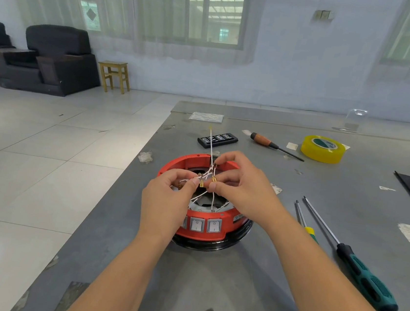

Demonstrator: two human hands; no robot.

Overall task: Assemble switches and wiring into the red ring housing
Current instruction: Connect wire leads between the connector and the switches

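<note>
Left hand [168, 197] and right hand [236, 184] each pinch a brass-tipped white wire [211, 143] above the red ring housing [206, 228], apparently sorting leads. Rocker switches [205, 225] already sit in its wall.

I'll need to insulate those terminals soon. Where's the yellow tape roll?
In the head view the yellow tape roll lies flat on the grey table, far right, just right of the wooden-handled screwdriver and beyond the red ring housing.
</note>
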